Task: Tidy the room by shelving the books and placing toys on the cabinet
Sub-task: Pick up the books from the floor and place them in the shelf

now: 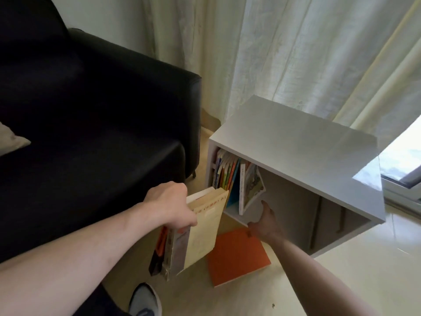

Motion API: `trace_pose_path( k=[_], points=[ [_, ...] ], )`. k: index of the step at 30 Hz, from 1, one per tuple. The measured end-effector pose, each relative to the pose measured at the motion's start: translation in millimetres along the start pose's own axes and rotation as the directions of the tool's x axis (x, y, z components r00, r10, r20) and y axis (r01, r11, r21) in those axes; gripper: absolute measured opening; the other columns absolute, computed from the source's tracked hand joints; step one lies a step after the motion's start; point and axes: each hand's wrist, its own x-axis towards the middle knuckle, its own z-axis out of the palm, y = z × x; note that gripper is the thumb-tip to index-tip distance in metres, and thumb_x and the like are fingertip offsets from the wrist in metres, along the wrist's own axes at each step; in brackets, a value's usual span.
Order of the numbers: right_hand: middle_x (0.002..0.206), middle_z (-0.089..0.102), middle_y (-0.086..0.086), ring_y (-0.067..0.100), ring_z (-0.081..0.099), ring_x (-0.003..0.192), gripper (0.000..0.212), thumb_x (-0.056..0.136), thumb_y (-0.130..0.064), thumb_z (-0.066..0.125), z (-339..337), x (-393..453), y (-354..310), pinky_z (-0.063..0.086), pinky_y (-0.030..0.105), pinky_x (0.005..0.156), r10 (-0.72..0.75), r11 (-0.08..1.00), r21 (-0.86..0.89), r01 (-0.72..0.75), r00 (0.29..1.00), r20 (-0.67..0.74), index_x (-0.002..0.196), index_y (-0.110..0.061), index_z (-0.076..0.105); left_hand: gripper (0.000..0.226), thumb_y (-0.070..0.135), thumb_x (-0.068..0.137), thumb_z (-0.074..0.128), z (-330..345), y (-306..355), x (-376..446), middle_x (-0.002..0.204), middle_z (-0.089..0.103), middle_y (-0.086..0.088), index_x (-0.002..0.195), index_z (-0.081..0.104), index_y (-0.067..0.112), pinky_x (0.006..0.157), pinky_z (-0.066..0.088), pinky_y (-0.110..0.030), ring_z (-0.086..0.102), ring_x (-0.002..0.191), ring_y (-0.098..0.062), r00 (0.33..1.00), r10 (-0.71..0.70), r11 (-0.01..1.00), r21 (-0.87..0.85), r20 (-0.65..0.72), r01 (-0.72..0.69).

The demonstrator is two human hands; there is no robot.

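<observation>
My left hand (169, 205) grips a stack of several books (200, 226), cream cover outermost, held upright just left of the white cabinet (296, 142). Inside the cabinet's left end stand several colourful books (225, 172). One thin picture book (251, 187) leans to the right beside them. My right hand (265, 221) reaches into the open shelf with fingers spread, just under the leaning book; it holds nothing. An orange book (237, 256) lies flat on the floor in front of the cabinet, below my right wrist.
A black leather sofa (91, 110) fills the left side, close to the cabinet, with a pale cushion (11, 140) on it. Cream curtains (273, 53) hang behind. A window frame (401, 176) is at right. My shoe (144, 301) stands on the pale floor.
</observation>
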Motion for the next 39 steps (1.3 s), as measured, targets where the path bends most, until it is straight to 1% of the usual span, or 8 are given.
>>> trace_pose_path(
  k=[3, 10, 13, 18, 24, 29, 34, 39],
  points=[
    [0.132, 0.056, 0.007, 0.007, 0.055, 0.080, 0.076, 0.085, -0.010, 0.077, -24.2, -30.6, 3.7, 0.051, 0.014, 0.054, -0.015, 0.992, -0.123, 0.022, 0.998, 0.059, 0.149, -0.014, 0.037, 0.044, 0.051, 0.069, 0.085, 0.1, 6.6, -14.1, 0.088, 0.070, 0.007, 0.100, 0.067, 0.026, 0.064, 0.064, -0.028, 0.072, 0.070, -0.009, 1.000, -0.001, 1.000, -0.021, -0.023, 0.001],
    [0.127, 0.061, -0.003, 0.015, 0.063, 0.104, 0.051, 0.094, -0.018, 0.069, -47.4, -111.0, -16.0, 0.057, 0.024, 0.088, -0.025, 0.920, -0.336, 0.201, 0.888, 0.460, 0.140, -0.020, 0.048, 0.051, 0.054, 0.070, 0.086, 1.9, 37.9, -33.8, 0.088, 0.069, 0.004, 0.102, 0.063, 0.021, 0.070, 0.064, -0.030, 0.071, 0.074, -0.012, 0.999, 0.026, 0.997, -0.065, -0.038, -0.028],
    [0.130, 0.064, -0.003, 0.019, 0.064, 0.118, 0.065, 0.085, -0.039, 0.078, -48.0, -134.3, -25.9, 0.055, 0.037, 0.100, -0.191, 0.901, -0.253, 0.352, 0.847, 0.497, 0.141, -0.026, 0.050, 0.049, 0.053, 0.076, 0.085, 6.5, 62.2, -40.7, 0.090, 0.067, 0.002, 0.105, 0.062, 0.021, 0.072, 0.064, -0.028, 0.070, 0.076, -0.012, 0.996, 0.058, 0.993, -0.094, -0.072, -0.065],
    [0.131, 0.049, -0.019, -0.008, 0.052, 0.124, 0.090, 0.081, -0.032, 0.085, -57.3, -148.7, -9.3, 0.048, 0.006, 0.092, -0.329, 0.914, -0.046, 0.403, 0.804, 0.496, 0.151, -0.022, 0.028, 0.043, 0.050, 0.080, 0.084, 19.3, 100.8, -36.3, 0.090, 0.067, 0.001, 0.102, 0.065, 0.017, 0.071, 0.062, -0.026, 0.069, 0.076, -0.012, 0.993, 0.079, 0.965, -0.245, -0.087, -0.098],
    [0.145, 0.047, -0.007, 0.017, 0.052, 0.131, 0.134, 0.053, -0.067, 0.089, -40.2, -135.3, 12.2, 0.049, 0.040, 0.108, -0.140, 0.990, 0.051, 0.131, 0.932, 0.334, 0.155, -0.040, 0.006, 0.050, 0.055, 0.076, 0.085, 28.5, 137.7, -13.5, 0.091, 0.068, 0.000, 0.099, 0.065, 0.015, 0.063, 0.058, -0.025, 0.067, 0.076, -0.013, 0.997, 0.061, 0.918, -0.390, -0.040, -0.072],
    [0.156, 0.030, 0.005, 0.028, 0.044, 0.138, 0.134, 0.046, -0.085, 0.080, -22.0, -112.9, 21.5, 0.053, 0.047, 0.102, -0.092, 0.995, 0.039, 0.089, 0.991, 0.092, 0.149, -0.044, 0.004, 0.049, 0.052, 0.077, 0.085, 34.3, 164.8, 6.9, 0.090, 0.064, 0.001, 0.097, 0.063, 0.014, 0.059, 0.049, -0.023, 0.064, 0.078, -0.014, 0.999, 0.037, 0.880, -0.473, 0.000, -0.033],
    [0.145, 0.046, 0.001, 0.012, 0.063, 0.086, 0.114, 0.073, -0.042, 0.085, -25.7, -88.3, 24.9, 0.051, 0.017, 0.051, -0.037, 0.994, 0.097, 0.055, 0.982, -0.184, 0.156, -0.031, 0.007, 0.058, 0.051, 0.080, 0.083, 37.9, 187.6, 29.0, 0.096, 0.063, -0.001, 0.118, 0.069, 0.009, 0.057, 0.047, -0.023, 0.062, 0.082, -0.018, 0.998, 0.013, 0.848, -0.529, -0.059, -0.042],
    [0.127, 0.065, -0.001, 0.017, 0.071, 0.097, 0.086, 0.079, -0.040, 0.082, -25.3, -47.2, 32.8, 0.064, 0.041, 0.078, -0.029, 0.994, 0.089, 0.060, 0.948, -0.318, 0.149, -0.028, 0.033, 0.051, 0.043, 0.088, 0.077, 44.4, 206.7, 52.2, 0.118, 0.071, -0.008, 0.123, 0.067, 0.007, 0.071, 0.053, -0.029, 0.062, 0.089, -0.021, 0.993, -0.015, 0.832, -0.553, -0.113, -0.050]
  ],
)
